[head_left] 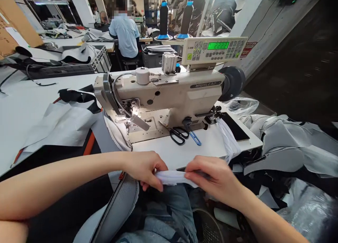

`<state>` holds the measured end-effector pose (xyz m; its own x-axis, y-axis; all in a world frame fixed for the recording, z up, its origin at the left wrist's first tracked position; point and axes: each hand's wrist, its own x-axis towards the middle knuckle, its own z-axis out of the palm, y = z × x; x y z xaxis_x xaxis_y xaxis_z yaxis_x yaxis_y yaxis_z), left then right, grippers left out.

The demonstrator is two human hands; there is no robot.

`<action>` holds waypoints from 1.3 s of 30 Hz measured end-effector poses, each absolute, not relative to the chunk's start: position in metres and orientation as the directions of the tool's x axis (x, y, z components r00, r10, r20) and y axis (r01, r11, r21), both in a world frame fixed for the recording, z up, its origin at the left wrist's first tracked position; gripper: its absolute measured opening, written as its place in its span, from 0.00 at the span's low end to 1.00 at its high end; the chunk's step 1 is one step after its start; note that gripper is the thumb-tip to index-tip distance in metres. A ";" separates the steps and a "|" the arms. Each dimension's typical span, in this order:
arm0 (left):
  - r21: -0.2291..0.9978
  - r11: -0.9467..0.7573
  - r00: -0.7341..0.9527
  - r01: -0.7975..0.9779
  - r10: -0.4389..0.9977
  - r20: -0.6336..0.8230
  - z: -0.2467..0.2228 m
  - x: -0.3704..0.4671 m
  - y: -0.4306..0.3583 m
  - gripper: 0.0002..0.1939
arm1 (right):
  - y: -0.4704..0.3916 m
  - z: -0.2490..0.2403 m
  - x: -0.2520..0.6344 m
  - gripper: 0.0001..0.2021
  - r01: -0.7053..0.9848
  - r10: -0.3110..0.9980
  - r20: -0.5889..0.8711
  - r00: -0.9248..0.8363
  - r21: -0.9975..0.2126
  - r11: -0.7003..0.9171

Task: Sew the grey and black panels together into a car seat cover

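Between my two hands, above my lap, is a bundle of white fabric strips [173, 177]. My left hand [145, 169] grips its left end with thumb and fingers, and my right hand [211, 174] pinches the right end. Just beyond stands a sewing machine [163, 91] with its lamp lit near the needle. A grey cover piece with dark edging [124, 193] hangs over the table edge beside my left hand, and its upper part lies by the presser foot. Black-handled scissors [179, 135] and a blue thread snipper [194, 137] rest on the machine bed.
More white strips [228, 141] hang over the table's right side. Stitched grey pieces [282, 144] are piled at right, near clear plastic wrap [306, 208]. Grey sheets [60, 123] lie at left. A person in a light blue shirt [124, 35] sits at the back.
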<state>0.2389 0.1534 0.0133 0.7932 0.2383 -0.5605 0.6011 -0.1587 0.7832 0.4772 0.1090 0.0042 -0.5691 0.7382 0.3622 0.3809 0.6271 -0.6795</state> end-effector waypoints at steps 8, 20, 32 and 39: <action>-0.182 -0.707 0.632 0.684 0.698 -0.336 -0.003 0.189 0.188 0.12 | 0.071 -0.059 0.453 0.12 0.297 0.346 0.125 -0.930 -0.302 0.906; 0.170 -0.311 0.343 0.935 0.915 -0.213 -0.012 0.129 0.182 0.17 | 0.194 -0.110 0.336 0.06 0.454 0.476 0.278 -0.834 -0.143 0.879; 0.238 -0.162 0.253 0.958 0.869 -0.426 -0.026 0.117 0.213 0.18 | 0.235 -0.103 0.296 0.07 0.417 0.502 0.224 -0.835 -0.336 0.844; 0.243 -0.183 0.278 0.953 0.849 -0.450 -0.024 0.115 0.213 0.18 | 0.261 -0.096 0.306 0.11 0.245 0.371 0.250 -0.894 -0.420 0.874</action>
